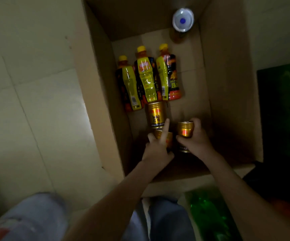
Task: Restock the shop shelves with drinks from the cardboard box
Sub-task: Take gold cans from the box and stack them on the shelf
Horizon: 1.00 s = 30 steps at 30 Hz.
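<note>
I look down into an open cardboard box [227,94] on the floor. Three yellow-capped drink bottles [147,79] lie side by side on its bottom. A gold can [155,116] lies just below them. My left hand [157,146] grips another gold can [166,138], index finger stretched toward the lying can. My right hand [195,138] holds a third gold can [185,129] lifted slightly; a further can bottom [183,150] shows under that hand. A clear bottle with a blue-dotted white top [183,20] stands in the far right corner.
Pale floor tiles [27,101] lie left of the box. Green bottles [208,216] sit at the bottom right, beside a dark green shelf or crate [283,110] at the right. My knees in light jeans [36,220] are at the bottom.
</note>
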{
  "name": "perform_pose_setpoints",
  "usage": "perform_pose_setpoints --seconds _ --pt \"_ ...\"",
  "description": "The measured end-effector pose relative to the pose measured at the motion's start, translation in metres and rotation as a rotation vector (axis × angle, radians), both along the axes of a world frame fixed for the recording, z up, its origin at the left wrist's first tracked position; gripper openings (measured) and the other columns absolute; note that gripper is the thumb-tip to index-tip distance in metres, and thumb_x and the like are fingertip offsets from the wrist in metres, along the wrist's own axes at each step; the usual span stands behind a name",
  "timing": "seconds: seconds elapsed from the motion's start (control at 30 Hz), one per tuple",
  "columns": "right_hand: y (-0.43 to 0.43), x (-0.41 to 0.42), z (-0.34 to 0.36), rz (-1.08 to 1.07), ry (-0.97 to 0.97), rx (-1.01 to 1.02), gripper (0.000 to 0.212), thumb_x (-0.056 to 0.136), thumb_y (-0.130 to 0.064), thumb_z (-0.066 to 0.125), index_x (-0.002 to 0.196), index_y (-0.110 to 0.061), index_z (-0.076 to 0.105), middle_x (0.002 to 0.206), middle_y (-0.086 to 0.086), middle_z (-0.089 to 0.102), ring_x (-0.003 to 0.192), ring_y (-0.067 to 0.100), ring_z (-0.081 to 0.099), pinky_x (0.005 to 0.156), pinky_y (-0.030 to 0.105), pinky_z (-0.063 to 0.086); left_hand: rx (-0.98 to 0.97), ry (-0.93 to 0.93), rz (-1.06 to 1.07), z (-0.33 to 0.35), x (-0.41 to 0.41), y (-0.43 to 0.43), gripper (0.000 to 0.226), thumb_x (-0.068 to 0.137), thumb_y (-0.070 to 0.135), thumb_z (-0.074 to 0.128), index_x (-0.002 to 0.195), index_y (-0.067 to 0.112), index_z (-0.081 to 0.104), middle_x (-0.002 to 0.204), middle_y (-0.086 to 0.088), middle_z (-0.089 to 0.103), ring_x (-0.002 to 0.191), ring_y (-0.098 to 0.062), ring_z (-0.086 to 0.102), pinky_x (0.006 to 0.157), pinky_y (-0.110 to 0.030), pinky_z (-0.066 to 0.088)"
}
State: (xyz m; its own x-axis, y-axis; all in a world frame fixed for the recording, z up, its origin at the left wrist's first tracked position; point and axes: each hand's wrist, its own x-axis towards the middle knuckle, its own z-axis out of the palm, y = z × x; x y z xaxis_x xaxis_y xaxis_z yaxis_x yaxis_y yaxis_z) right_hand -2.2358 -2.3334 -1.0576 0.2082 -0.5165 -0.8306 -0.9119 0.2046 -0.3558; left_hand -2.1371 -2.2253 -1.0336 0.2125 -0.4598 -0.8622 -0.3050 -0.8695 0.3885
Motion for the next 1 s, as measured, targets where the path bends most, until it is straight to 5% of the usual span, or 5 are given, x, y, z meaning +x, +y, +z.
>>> perform_pose_setpoints --seconds 0.23,0.4,0.6,0.83,1.0 --pt "-0.001 0.028 0.212 -0.286 -0.157 0.017 0.071 0.079 -0.019 0.075 0.133 -0.035 0.031 0.117 0.003 0.052 0.096 0.020 0.055 0.081 0.035 0.047 -0.096 0.105 0.381 0.184 0.061 -0.008 0.106 0.066 0.031 0.083 0.147 0.024 0.015 0.128 0.001 0.031 0.124 -0.018 0.040 0.097 -0.026 0.037" --pt "0.022 0.056 0.392 -0.436 -0.396 -0.067 0.072 0.081 -0.014 0.072 0.133 -0.042 0.031 0.125 0.002 0.050 0.105 0.019 0.056 0.093 0.046 0.050 -0.281 0.293 0.438 0.353 0.117 -0.010 0.091 0.043 0.046 0.082 0.122 0.041 0.038 0.117 -0.003 0.059 0.108 -0.022 0.061 0.094 -0.046 0.051" --pt "0.047 0.057 0.588 -0.510 -0.683 -0.266 0.089 0.076 -0.027 0.077 0.135 -0.060 0.019 0.141 -0.004 0.042 0.117 0.014 0.053 0.092 0.034 0.050 -0.508 0.461 0.282 0.557 0.134 -0.014 0.092 0.049 0.035 0.087 0.129 0.030 0.041 0.115 -0.005 0.066 0.106 -0.024 0.065 0.097 -0.049 0.049" --pt "0.103 -0.019 0.762 -0.645 -0.887 -0.488 0.075 0.084 -0.010 0.066 0.141 -0.035 0.024 0.123 -0.003 0.056 0.096 -0.001 0.064 0.075 0.017 0.054 -0.771 0.631 -0.035 0.722 0.073 -0.003 0.078 0.059 0.021 0.081 0.125 0.035 0.042 0.111 0.000 0.065 0.100 -0.015 0.064 0.084 -0.029 0.052" --pt "0.194 -0.115 0.835 -0.693 -0.843 -0.683 0.089 0.066 -0.043 0.068 0.144 -0.033 0.026 0.122 -0.012 0.056 0.103 -0.001 0.060 0.085 0.025 0.054 -0.884 0.734 -0.245 0.786 -0.024 0.046 0.079 0.062 0.019 0.080 0.128 0.035 0.041 0.122 -0.006 0.061 0.112 -0.026 0.061 0.094 -0.040 0.051"
